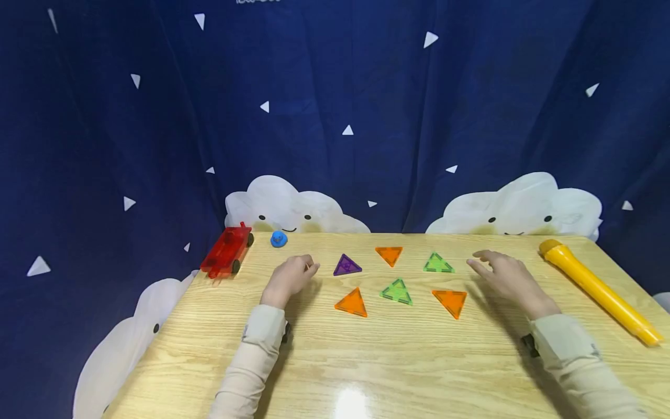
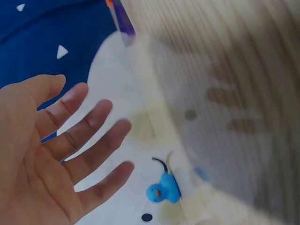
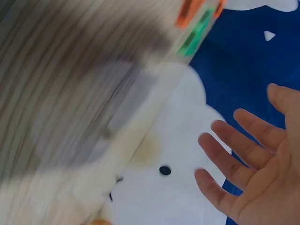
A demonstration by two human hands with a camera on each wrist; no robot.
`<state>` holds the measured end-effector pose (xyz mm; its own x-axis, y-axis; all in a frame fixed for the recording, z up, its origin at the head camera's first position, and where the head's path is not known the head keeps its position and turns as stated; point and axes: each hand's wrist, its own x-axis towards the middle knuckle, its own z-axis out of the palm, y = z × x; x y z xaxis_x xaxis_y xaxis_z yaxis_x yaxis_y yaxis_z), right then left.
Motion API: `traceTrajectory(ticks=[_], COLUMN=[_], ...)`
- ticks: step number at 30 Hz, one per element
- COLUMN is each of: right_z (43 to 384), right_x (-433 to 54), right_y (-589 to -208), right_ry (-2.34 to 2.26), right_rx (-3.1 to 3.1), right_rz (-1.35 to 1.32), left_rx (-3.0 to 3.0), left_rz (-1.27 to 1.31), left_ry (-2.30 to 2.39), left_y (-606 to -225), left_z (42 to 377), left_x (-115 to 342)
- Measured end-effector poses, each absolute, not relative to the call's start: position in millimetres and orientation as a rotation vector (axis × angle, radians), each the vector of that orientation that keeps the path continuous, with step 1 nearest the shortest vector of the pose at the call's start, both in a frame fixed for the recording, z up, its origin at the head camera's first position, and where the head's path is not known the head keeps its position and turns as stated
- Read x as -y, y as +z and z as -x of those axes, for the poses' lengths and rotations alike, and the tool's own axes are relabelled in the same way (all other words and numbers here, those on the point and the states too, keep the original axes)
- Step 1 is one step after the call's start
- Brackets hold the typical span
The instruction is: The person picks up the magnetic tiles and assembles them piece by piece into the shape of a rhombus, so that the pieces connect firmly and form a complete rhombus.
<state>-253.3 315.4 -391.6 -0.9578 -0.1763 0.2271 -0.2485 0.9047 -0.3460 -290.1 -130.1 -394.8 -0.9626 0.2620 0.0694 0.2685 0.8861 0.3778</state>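
Note:
Over the table's left half my left hand (image 1: 289,277) hovers with loosely bent fingers and an unfilled palm, as the left wrist view also shows. Nearest to it lies a purple triangle tile (image 1: 346,265). My right hand (image 1: 503,278) is held above the right half, fingers spread and holding nothing. Beside it are a green triangle tile (image 1: 438,263) and an orange triangle tile (image 1: 451,302). Between the hands lie another green triangle tile (image 1: 397,291), an orange tile (image 1: 353,302) toward the front and an orange tile (image 1: 389,255) toward the back.
A red toy car (image 1: 228,251) stands at the table's back left, with a small blue bird figure (image 1: 279,238) to its right. Along the right edge lies a yellow toy microphone (image 1: 599,291). A dark blue curtain (image 1: 335,105) with white clouds hangs behind the wooden table (image 1: 419,361).

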Motion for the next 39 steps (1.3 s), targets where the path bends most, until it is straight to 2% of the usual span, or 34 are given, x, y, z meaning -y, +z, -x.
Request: traceTrajectory(ticks=[10,24,32,39], right_z=[245,235,229,227], right_x=[-283,-241,-225,-214], right_y=[-387,-399,-405,-407], right_ry=[0.873,1.117,1.234,1.213], right_rx=[2.883,2.996,3.066,3.144], right_rz=[-0.424,-0.626,-0.835,-0.894], left_rx=[2.971,3.084,3.096,3.183], left_rz=[0.599,0.92,0.983,0.96], left_ry=[-0.96,-1.186,-1.214,-0.981], left_y=[-397,-401,-408,-412], left_z=[280,265,261,258], left_x=[122,110,105,102])
